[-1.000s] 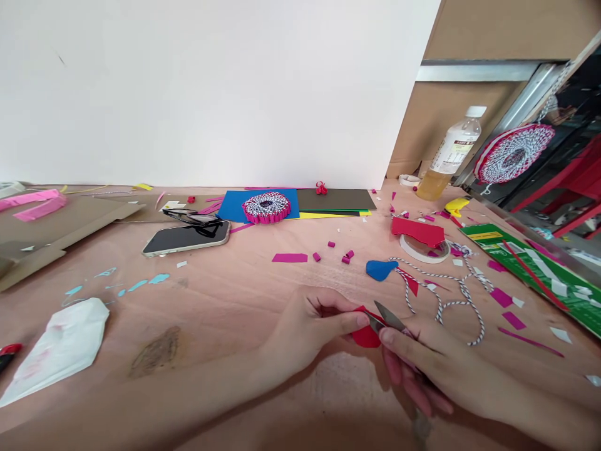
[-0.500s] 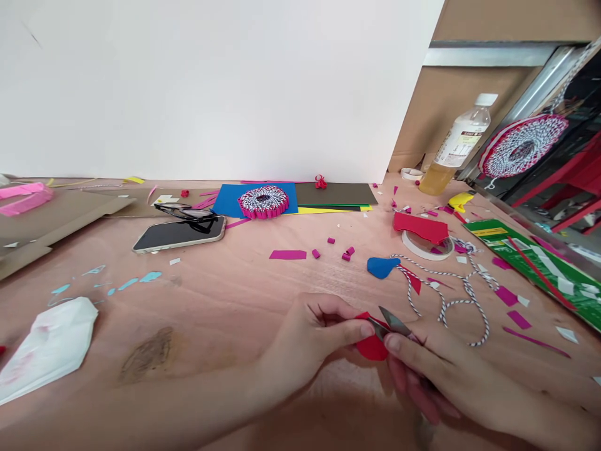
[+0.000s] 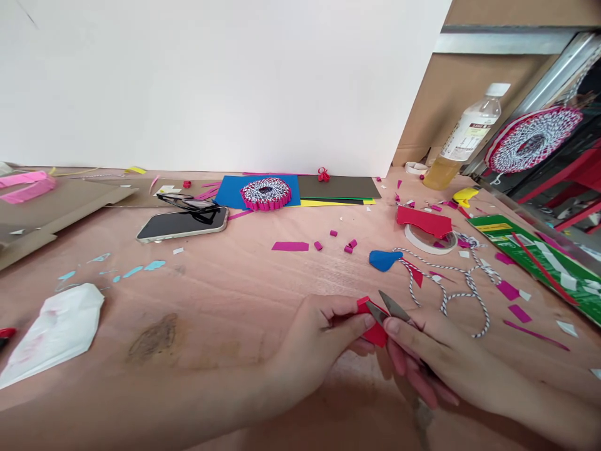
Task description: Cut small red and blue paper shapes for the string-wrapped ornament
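Note:
Between finger and thumb my left hand (image 3: 331,322) pinches a small piece of red paper (image 3: 375,333), close above the tabletop. My right hand (image 3: 427,351) is closed round a pair of scissors (image 3: 394,308), whose handles are mostly hidden in the palm. The scissor blades stand apart, and one lies against the red paper beside my left thumb. Just beyond the hands are a blue paper piece (image 3: 385,260) and a black-and-white twisted cord (image 3: 453,297) lying in loops.
A phone (image 3: 184,225) with glasses (image 3: 188,203) on it lies at the left. A round cord-and-paper piece (image 3: 266,193) rests on blue card (image 3: 228,190). A tape roll (image 3: 429,244), a bottle (image 3: 462,141) and a green sheet (image 3: 493,229) are on the right. A white board (image 3: 211,81) stands behind.
The red paper has turned between my left fingers, and its upper edge now shows higher. The scissor blades have opened wider. The whole view has shifted slightly.

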A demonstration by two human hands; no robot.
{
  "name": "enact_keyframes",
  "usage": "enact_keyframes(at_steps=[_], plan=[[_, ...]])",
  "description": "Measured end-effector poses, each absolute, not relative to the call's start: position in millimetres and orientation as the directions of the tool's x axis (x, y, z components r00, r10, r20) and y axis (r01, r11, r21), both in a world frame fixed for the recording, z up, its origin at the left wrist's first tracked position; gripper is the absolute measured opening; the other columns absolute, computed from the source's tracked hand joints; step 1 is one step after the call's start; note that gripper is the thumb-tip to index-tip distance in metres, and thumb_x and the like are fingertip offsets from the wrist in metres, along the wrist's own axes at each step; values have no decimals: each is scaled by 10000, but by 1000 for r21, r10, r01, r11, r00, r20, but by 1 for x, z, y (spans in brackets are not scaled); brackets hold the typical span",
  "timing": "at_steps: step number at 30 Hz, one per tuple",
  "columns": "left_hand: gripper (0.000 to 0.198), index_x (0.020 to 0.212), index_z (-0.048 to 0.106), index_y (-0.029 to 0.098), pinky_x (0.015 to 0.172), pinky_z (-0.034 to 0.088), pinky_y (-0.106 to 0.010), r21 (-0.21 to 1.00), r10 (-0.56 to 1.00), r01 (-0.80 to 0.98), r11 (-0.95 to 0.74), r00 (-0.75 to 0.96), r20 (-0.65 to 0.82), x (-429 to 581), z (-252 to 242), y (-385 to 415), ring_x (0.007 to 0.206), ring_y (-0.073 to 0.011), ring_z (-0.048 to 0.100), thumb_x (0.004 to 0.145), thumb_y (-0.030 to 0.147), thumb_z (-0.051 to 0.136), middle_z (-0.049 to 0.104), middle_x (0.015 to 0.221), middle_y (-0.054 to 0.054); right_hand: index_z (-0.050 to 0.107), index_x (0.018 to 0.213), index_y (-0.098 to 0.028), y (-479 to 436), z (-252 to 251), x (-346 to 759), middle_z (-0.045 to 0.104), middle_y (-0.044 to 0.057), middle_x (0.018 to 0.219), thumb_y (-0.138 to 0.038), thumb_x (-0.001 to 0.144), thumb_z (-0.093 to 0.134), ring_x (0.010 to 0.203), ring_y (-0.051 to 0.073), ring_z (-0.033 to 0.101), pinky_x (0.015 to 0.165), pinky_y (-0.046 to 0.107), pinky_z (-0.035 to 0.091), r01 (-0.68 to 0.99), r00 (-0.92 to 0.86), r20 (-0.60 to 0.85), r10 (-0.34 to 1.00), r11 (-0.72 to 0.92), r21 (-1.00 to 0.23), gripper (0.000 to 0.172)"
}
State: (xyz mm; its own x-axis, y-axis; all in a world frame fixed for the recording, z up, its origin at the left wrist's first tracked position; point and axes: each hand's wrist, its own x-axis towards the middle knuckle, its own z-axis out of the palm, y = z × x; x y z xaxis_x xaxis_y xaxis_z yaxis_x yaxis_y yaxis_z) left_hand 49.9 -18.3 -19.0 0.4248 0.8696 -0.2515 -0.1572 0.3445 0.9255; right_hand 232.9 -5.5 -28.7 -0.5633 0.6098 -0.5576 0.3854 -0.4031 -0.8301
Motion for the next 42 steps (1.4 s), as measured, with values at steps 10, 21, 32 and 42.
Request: enact_keyframes(at_steps=[10,21,32,42], plan=[[188,660,680,146,632,455,-214,928,892,-174,330,378,-247,49,-22,-15,642,-122,539,789,255,597,612,649,-14,514,603,-179,3,-22,232,512,-33,358,-530,877,368,252,48,307,280,156,187,461,-535,-631,563,-431,-776,469],[165,808,729,152,673,494,-222,899,879,-216,381,387,-280,50,-21,-17,686,-127,582,807,232,584,657,690,-18,530,616,-172,0,-24,233,539,-25,378,-539,883,361,263,43,322,292,147,197,416,-560,-601,570,-435,-799,485],[188,824,729,175,700,499,-202,901,871,-218,374,416,-261,50,-23,-19,702,-111,603,842,207,546,679,700,-1,529,605,-173,-3,-23,232,549,-22,380,-539,884,367,261,45,327,292,147,199,424,-536,-591,603,-414,-806,488],[174,805,734,151,704,505,-200,887,876,-244,393,391,-281,53,-18,-17,695,-100,588,821,152,561,657,679,11,525,612,-162,-2,-24,232,551,-23,386,-570,878,357,264,35,335,289,131,198,412,-548,-590,593,-422,-808,515]])
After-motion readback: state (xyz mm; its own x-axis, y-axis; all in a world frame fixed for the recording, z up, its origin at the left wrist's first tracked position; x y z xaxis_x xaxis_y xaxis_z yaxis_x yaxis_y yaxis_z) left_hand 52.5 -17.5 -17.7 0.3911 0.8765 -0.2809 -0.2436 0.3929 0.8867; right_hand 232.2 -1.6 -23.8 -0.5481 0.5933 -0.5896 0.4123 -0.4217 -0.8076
